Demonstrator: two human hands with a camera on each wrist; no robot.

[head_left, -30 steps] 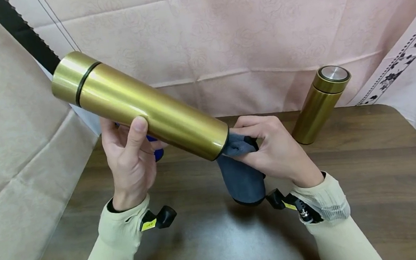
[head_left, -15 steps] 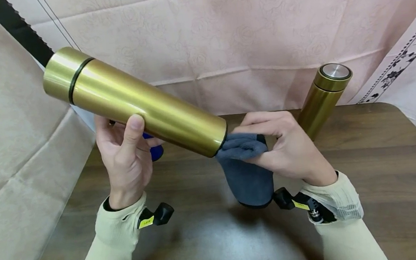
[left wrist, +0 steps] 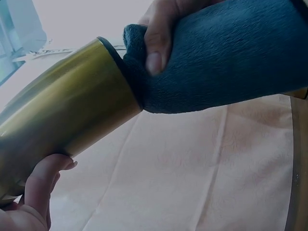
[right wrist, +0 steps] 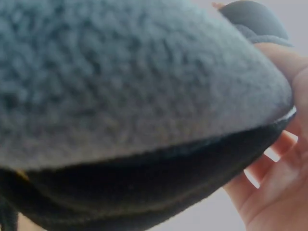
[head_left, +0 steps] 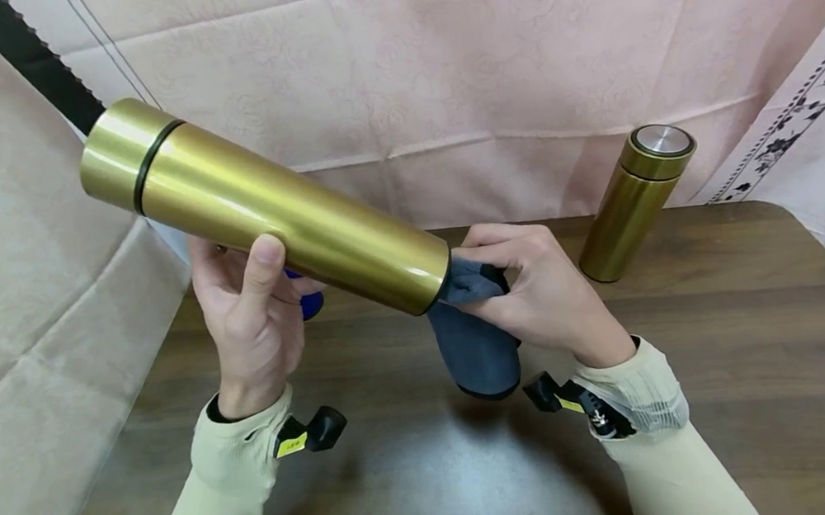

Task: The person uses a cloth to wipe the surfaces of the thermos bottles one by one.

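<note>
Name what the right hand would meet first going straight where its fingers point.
Likely the lower end of the tilted gold bottle, through the blue-gray cloth that the right hand pinches.

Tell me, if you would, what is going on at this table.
A person is handling a gold bottle and a blue-grey cloth. The left grip holds the bottle tilted above the wooden table, its end with the black band raised. The right grip pinches the cloth against the bottle's lower end, and part of it hangs down. A second gold bottle stands on the table, towards the back right.
</note>
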